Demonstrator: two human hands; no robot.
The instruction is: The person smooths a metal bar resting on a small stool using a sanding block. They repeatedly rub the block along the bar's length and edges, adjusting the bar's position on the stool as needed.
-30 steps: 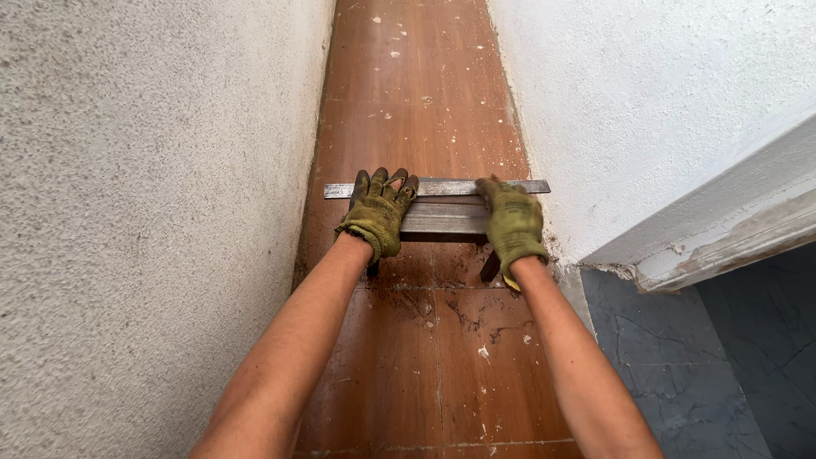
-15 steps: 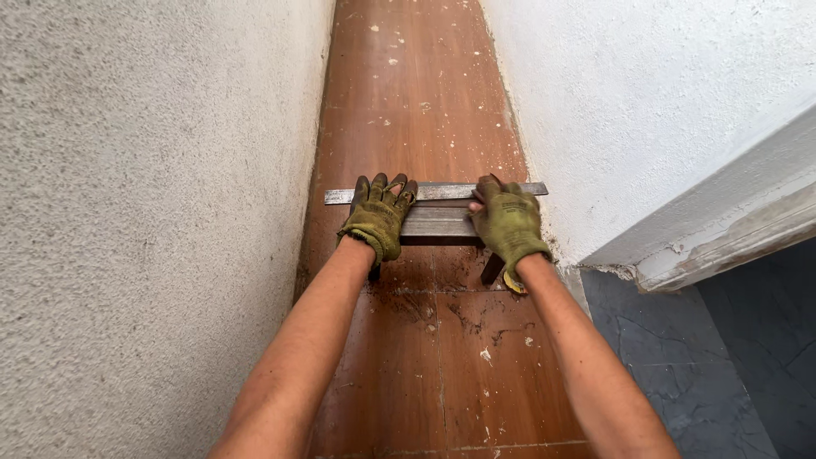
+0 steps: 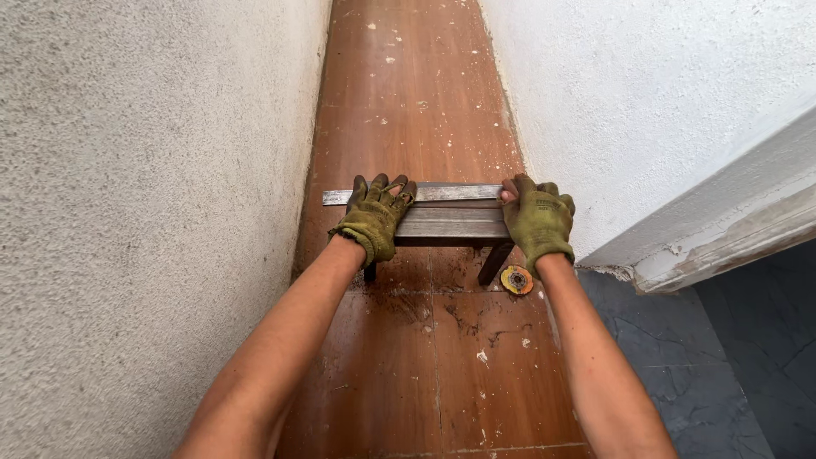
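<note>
Both my hands wear worn green work gloves. My left hand [image 3: 374, 217] grips the left end of a small metal frame made of grey bars [image 3: 450, 217], which stands on short dark legs on the brown tiled floor. My right hand [image 3: 538, 219] grips the frame's right end. A flat metal strip [image 3: 450, 193] lies along the frame's far edge, under my fingertips. A small round disc [image 3: 516, 280], yellow and red with a dark centre, lies on the floor by the frame's right leg, just below my right wrist.
A narrow brown tiled floor [image 3: 408, 102] speckled with white plaster runs away between two rough white walls [image 3: 127, 187]. A chipped wall edge [image 3: 722, 229] juts at the right, with dark grey tiles [image 3: 697, 365] beneath it.
My right hand has shifted to the right end of the frame, uncovering the round disc on the floor. The view has moved a little closer.
</note>
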